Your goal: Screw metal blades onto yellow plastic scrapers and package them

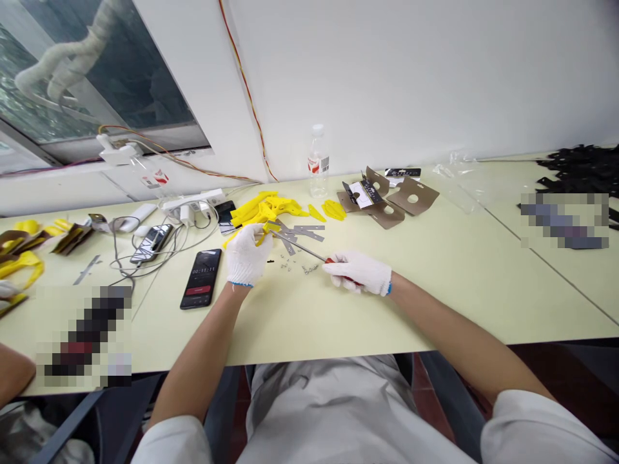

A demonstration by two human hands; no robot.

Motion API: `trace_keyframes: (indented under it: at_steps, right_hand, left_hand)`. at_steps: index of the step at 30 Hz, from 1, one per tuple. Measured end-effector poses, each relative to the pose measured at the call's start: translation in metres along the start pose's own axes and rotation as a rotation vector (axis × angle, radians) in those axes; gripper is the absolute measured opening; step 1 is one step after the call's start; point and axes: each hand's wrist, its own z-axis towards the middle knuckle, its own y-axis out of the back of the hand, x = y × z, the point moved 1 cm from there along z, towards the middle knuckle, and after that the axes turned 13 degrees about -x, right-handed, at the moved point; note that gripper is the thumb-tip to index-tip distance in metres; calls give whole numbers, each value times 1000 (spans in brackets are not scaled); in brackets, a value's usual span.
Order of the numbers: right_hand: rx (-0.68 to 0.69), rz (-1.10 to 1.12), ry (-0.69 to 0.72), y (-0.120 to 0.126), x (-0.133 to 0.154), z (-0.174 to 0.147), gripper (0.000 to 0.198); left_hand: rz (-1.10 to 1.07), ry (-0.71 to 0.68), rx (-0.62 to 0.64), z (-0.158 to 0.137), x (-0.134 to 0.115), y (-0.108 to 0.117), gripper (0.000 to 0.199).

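My left hand [247,256], in a white knit glove, is closed around a yellow plastic part [271,227]; the glove covers much of it. In my gloved right hand [367,272] is a screwdriver [304,247] with a red handle, its shaft slanting up and left to the yellow part. Whether the tip sits on a screw is too small to tell. Flat grey metal strips [309,233] lie just beyond the shaft. Small screws [309,269] are scattered on the table between my hands. Yellow plastic pieces [273,205] are piled behind my left hand.
A phone [200,278] lies left of my left hand, near tangled cables and a power strip [193,201]. A plastic bottle [318,166] stands by the wall. Brown cardboard packaging [413,196] and black parts [580,169] are to the right. Another person's arm [14,370] is at left.
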Motion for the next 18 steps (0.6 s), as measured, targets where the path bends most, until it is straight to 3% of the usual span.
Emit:
trace_keyframes:
  at_steps: [3, 7, 10, 13, 18]
  right_hand:
    - [-196, -164, 126, -5, 2, -2, 40]
    - [-474, -505, 428, -6, -1, 1, 39]
    - [-549, -645, 541, -5, -3, 4, 41]
    - [-399, -522, 482, -2, -3, 5, 45]
    - [91, 11, 52, 2, -4, 1, 62]
  left_hand:
    - [-4, 7, -8, 1, 1, -1, 37]
    - [-10, 22, -18, 2, 1, -2, 38]
    - [-15, 25, -20, 2, 1, -1, 39]
    - [-22, 18, -17, 2, -1, 0, 32]
    - [-39, -11, -13, 3, -2, 2, 15]
